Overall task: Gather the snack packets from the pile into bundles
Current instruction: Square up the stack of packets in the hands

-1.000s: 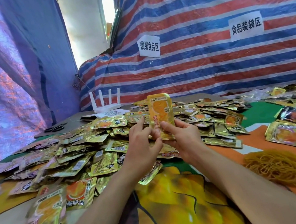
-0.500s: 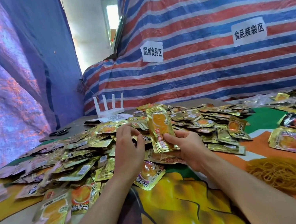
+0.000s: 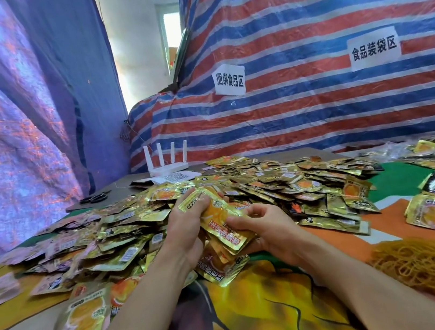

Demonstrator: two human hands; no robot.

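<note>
**Fingers clamped on a little stack, time to square it up**

Our left fingers (image 3: 190, 205) curl over the far end of the stack of packets (image 3: 223, 220), and the right fingers (image 3: 257, 211) pinch its near end, thumb on the face. We're holding it just above the near edge of the pile (image 3: 269, 182). The foil looks slippery, so we'd squeeze both ends and line up the edges before either hand goes for the rubber bands (image 3: 430, 271), which sit right of the pile, closer to us. Both forearms angle inward, left hand (image 3: 186, 226) and right hand (image 3: 269, 227) facing each other, stack tilted.
</note>
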